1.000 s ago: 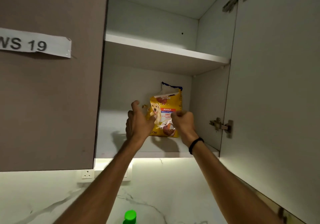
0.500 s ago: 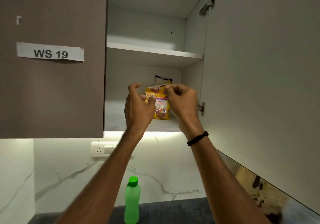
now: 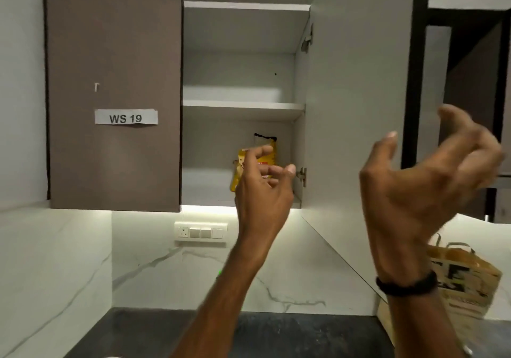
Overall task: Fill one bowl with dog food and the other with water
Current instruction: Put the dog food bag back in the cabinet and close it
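Note:
A yellow dog food bag [image 3: 270, 149] stands upright on the lower shelf [image 3: 207, 189] of an open wall cabinet. My left hand [image 3: 262, 192] is raised in front of the bag's lower half, fingers apart, and I see no grip on the bag. My right hand [image 3: 420, 180] is off to the right in front of the open cabinet door [image 3: 354, 109], fingers spread and blurred, holding nothing. No bowls are in view.
The left cabinet door [image 3: 113, 53], labelled WS 19, is shut. A brown paper bag [image 3: 464, 280] stands at the right on the dark countertop [image 3: 304, 335]. A switch panel [image 3: 200, 232] sits on the marble wall under the cabinet.
Both hands have come off the dog food bag. My right hand swung away to the right, and the view has pulled back from the cabinet.

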